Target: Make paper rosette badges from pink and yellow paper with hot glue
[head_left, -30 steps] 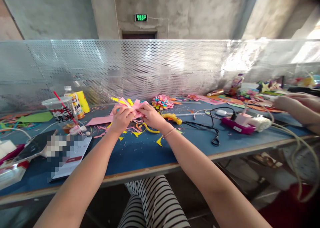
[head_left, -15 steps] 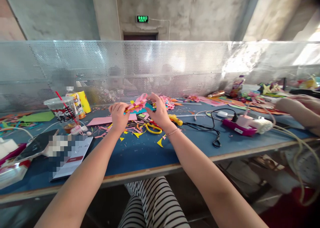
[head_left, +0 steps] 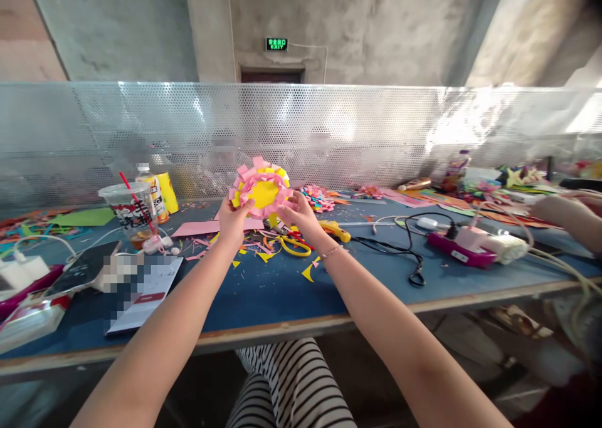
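Note:
A pink and yellow paper flower (head_left: 266, 193) is held up above the table, its round yellow middle facing me and pink fringed petals around it. My left hand (head_left: 234, 220) grips its lower left edge, thumb on the front. On the lower right edge, the fingers of my right hand (head_left: 301, 215) are closed. Below the hands lie yellow-handled scissors (head_left: 296, 247) among pink and yellow paper scraps (head_left: 266, 256). Behind my right hand sits a multicoloured paper flower (head_left: 317, 197). A yellow tool (head_left: 336, 230), partly hidden, lies by my right wrist.
A plastic cup with a red straw (head_left: 129, 212), bottle (head_left: 157, 196), phone (head_left: 84, 266) and tablet (head_left: 145, 296) stand or lie at left. Black cable (head_left: 390, 249) and a magenta power strip (head_left: 461, 250) lie at right. Another person's hand (head_left: 559, 208) is far right. A perforated screen (head_left: 385, 133) backs the table.
The paper flower has turned from nearly edge-on to face me. My right hand has moved down from its top to its lower right edge. The view has shifted slightly.

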A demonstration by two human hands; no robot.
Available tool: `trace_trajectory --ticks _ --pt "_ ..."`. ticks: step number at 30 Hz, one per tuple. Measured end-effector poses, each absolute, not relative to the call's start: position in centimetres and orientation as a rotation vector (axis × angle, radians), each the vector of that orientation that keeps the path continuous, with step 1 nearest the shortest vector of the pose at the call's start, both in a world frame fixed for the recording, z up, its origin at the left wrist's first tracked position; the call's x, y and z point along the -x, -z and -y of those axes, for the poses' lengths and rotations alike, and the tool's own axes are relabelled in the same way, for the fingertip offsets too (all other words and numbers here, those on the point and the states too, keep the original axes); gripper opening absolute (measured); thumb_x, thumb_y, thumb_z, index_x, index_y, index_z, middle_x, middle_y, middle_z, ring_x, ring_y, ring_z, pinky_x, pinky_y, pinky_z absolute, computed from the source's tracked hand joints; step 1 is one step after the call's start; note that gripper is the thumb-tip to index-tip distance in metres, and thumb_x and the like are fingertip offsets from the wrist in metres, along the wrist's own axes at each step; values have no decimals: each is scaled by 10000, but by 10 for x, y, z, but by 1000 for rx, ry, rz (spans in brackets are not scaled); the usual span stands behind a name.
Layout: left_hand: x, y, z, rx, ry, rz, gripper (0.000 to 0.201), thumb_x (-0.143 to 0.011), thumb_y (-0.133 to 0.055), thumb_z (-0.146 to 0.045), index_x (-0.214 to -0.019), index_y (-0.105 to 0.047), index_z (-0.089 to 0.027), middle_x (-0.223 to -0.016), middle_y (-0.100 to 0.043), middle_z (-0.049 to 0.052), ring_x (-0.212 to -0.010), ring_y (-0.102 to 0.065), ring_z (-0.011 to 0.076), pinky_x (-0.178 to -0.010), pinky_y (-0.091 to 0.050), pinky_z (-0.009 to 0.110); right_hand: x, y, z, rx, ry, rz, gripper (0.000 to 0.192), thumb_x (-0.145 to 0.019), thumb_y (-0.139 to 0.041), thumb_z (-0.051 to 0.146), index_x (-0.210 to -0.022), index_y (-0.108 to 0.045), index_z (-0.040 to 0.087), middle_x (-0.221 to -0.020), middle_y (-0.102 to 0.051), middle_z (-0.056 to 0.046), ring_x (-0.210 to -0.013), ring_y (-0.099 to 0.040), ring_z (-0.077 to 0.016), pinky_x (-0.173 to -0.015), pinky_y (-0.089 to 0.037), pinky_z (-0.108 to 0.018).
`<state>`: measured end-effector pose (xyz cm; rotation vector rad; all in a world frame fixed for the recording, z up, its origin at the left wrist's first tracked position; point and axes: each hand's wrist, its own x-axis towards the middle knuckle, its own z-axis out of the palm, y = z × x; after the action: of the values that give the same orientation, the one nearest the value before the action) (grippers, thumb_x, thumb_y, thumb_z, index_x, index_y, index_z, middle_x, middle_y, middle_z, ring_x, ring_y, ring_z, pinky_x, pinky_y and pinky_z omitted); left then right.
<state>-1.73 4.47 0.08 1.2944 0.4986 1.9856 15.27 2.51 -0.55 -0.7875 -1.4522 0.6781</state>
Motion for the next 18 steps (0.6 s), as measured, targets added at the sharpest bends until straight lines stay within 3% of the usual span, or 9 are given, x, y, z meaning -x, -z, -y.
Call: trace_trajectory --ticks 4,8,14,18 --pt "17 3 -48 -1306 -1873 -477 454 -508 -817 -292 -885 -599 -161 -869 -680 42 -843 -648 191 -790 -504 320 -150 3 -21 631 -928 1366 418 -654 -729 430 -972 -548 228 -993 -654 -42 -924 -626 -182 -851 -508 -340" --pt "24 1 -48 -1343 -1761 -464 539 -444 -850 -282 -901 -583 -181 -874 -671 23 -834 -644 187 -754 -505 306 -153 4 -26 628 -923 1348 357 -619 -754 395 -850 -555 210 -878 -662 -13 -844 -632 -160 -805 -509 -307" --pt "43 -8 -48 -1275 -1625 -350 506 -545 -762 -537 -877 -619 -183 -914 -665 48 -851 -628 165 -712 -499 258 -162 7 -36 767 -760 1424 316 -630 -721 412 -781 -558 187 -798 -620 -2 -748 -594 -138 -716 -488 -279" --pt "51 -9 -52 -1178 -1582 -533 505 -469 -837 -372 -868 -604 -170 -769 -643 -5 -655 -593 99 -594 -471 204 -165 5 -33 867 -701 1532 303 -625 -701 406 -748 -543 179 -716 -576 11 -693 -562 -131 -655 -473 -270"
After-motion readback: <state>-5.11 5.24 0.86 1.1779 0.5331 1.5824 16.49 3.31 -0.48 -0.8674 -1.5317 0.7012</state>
